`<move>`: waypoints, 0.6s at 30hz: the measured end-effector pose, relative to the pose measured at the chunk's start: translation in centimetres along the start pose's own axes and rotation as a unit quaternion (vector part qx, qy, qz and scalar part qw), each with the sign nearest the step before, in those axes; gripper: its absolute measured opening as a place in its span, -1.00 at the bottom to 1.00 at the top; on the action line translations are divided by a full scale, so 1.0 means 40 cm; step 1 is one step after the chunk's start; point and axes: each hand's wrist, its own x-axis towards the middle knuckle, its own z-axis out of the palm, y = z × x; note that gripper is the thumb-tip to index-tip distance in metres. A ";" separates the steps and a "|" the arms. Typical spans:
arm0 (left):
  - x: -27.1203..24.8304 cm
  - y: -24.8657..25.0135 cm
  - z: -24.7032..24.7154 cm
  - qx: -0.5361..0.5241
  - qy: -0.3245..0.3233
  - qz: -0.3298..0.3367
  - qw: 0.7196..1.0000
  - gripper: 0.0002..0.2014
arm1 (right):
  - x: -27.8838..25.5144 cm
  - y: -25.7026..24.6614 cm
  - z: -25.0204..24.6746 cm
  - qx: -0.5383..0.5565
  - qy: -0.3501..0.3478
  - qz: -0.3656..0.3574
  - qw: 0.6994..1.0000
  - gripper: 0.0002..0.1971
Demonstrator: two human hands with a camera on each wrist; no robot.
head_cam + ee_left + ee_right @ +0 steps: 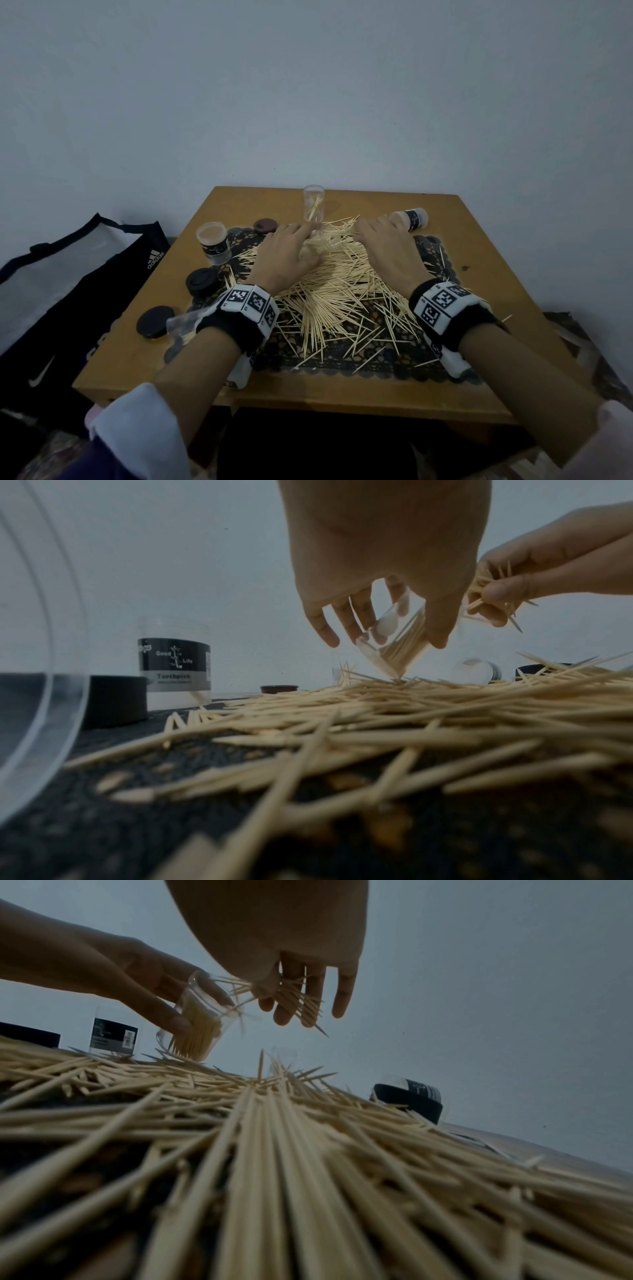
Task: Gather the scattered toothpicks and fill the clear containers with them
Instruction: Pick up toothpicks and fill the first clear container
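Observation:
A big heap of toothpicks [329,294] covers the dark lace mat [342,359] on the wooden table [486,270]. My left hand [291,253] grips a tilted clear container [394,639] partly filled with toothpicks, its base just above the heap; the same container [198,1023] shows in the right wrist view. My right hand [383,243] pinches a bunch of toothpicks [291,999] right beside the container's mouth. The same bunch [489,593] shows beside the left hand [383,588]. Another clear container [314,205] with a few toothpicks stands behind the hands.
A labelled container [214,243] stands at the left. Another labelled container [411,219] lies on its side at the back right. Black lids [202,281] [156,322] and a brown lid [265,226] sit on the left. A clear container [181,325] lies by my left wrist. Bags [85,291] lie left of the table.

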 end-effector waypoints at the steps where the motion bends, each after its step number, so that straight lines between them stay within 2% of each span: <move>1: 0.000 0.001 -0.001 -0.005 0.000 0.006 1.000 -0.45 | 0.000 -0.002 0.000 -0.005 -0.008 -0.007 1.000 -0.97; 6: 0.000 0.001 -0.004 -0.009 0.010 0.021 1.000 -0.42 | -0.001 -0.009 -0.003 -0.005 -0.032 -0.019 0.999 -0.95; 12: 0.001 0.001 0.000 -0.011 -0.006 0.049 0.999 -0.44 | 0.001 -0.022 -0.023 -0.019 -0.092 -0.024 0.995 -0.82; 18: -0.002 0.005 -0.002 -0.026 -0.013 0.042 0.999 -0.40 | -0.003 -0.031 -0.039 0.034 -0.120 -0.032 0.992 -0.62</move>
